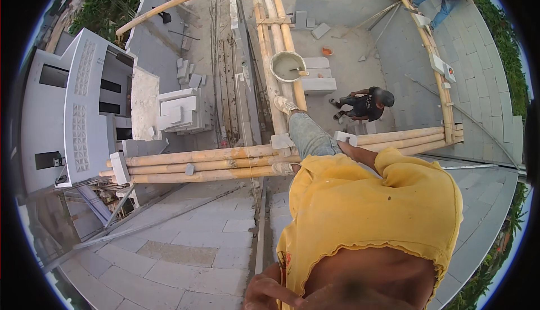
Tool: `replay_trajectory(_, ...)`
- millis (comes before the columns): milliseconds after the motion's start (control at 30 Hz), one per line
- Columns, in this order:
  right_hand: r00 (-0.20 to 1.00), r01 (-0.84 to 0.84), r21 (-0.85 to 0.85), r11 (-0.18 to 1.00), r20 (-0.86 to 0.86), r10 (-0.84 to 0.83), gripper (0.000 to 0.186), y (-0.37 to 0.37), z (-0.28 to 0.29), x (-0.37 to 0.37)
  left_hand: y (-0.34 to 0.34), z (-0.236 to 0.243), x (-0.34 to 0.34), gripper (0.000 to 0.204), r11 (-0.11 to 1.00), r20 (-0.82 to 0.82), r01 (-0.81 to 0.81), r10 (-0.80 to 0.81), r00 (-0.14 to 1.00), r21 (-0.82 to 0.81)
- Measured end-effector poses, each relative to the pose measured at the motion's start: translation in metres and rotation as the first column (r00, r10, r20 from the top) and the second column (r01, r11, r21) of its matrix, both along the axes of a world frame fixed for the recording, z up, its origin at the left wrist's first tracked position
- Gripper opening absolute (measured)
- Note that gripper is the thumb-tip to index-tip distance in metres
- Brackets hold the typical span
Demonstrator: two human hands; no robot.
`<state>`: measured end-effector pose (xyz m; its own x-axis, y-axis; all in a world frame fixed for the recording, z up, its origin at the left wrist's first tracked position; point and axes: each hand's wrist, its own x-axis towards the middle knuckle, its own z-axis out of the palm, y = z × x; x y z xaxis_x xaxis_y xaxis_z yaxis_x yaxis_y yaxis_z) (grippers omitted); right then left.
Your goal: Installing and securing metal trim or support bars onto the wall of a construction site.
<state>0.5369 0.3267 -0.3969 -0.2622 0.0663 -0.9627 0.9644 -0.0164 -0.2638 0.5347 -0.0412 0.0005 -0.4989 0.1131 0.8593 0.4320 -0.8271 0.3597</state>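
My right hand (345, 143) is beside my bent leg, closed on a small white block (346, 136) just above the bamboo poles (394, 139); the fingers show only in part. At the lower edge, my left hand (269, 291) is raised close to the camera, its fingers bent; whatever they grip, if anything, is hidden. Farther ahead, a round bucket (274, 75) of grey mortar sits on lengthwise bamboo poles (270, 23). A tool with a pale handle (304, 73) leans in it. One shoe (285, 105) is on those poles; the other (284, 168) is on the crosswise poles.
Far below, a person in dark clothes (368, 104) stands near stacked white blocks (320, 85). Another person in blue (444, 0) is at the far right scaffold. A white block (119, 167) stands at the left pole ends. A block wall top (247, 102) runs beside the poles.
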Motion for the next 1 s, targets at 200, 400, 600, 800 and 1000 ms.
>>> replay_trajectory(200,0.965,0.252,-0.075,0.965,-0.05,-0.256,0.076,0.015,-0.034,0.062,0.003,-0.02,-0.011,0.021,0.987,0.064,0.163,-0.161,0.985,-0.02)
replay_trajectory(400,0.942,0.255,-0.416,0.873,-0.098,-0.321,0.084,0.002,0.013,0.058,0.009,-0.011,-0.029,0.022,0.973,0.101,0.22,-0.212,0.972,-0.075)
replay_trajectory(600,0.988,-0.143,-0.026,0.989,-0.062,0.141,0.084,-0.014,0.047,0.01,0.02,-0.002,-0.042,0.019,0.96,0.125,0.234,-0.216,0.968,-0.155)
replay_trajectory(800,0.869,-0.464,0.212,0.86,-0.08,0.488,0.094,-0.031,0.04,-0.03,0.021,0.003,-0.03,0.024,0.99,0.283,0.12,-0.095,0.955,-0.075)
replay_trajectory(1000,0.814,-0.511,0.317,0.799,-0.119,0.568,0.085,-0.031,0.034,-0.03,0.023,-0.006,-0.017,0.028,0.997,0.399,0.061,-0.038,0.916,-0.045)
